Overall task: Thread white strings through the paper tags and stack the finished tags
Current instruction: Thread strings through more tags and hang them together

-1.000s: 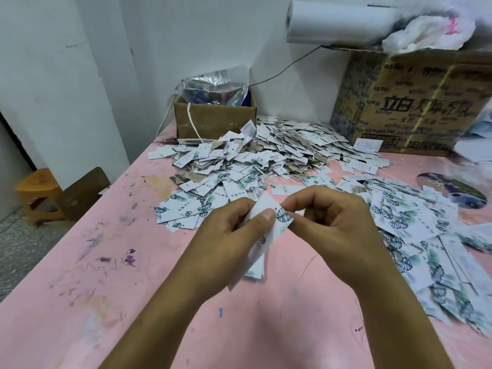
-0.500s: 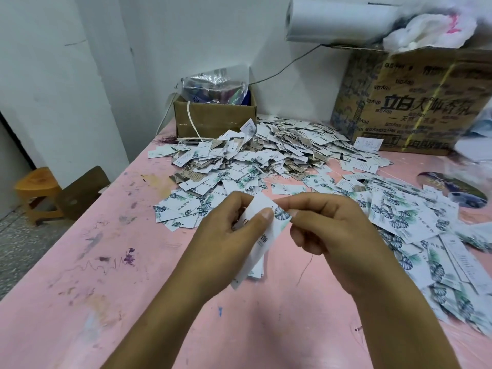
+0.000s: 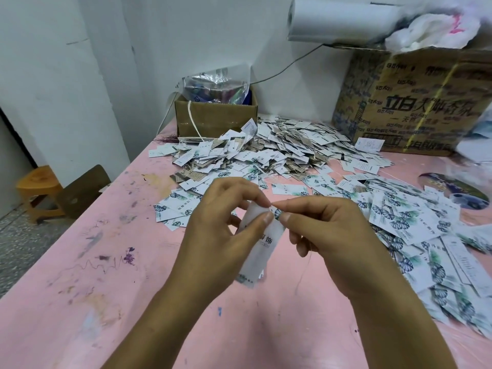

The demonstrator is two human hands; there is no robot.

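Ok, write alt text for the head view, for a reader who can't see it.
Two bare hands hold a white paper tag above a pink table: the left hand pinches it while the right hand works at its top corner. Loose tags lie heaped behind, before a small cardboard box.

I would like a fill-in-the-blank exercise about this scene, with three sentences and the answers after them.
1. The left hand pinches a paper ____ at its top end.
2. The table is painted ____.
3. The small box stands at the far edge, to the ____ of the big box.

Missing words: tag; pink; left
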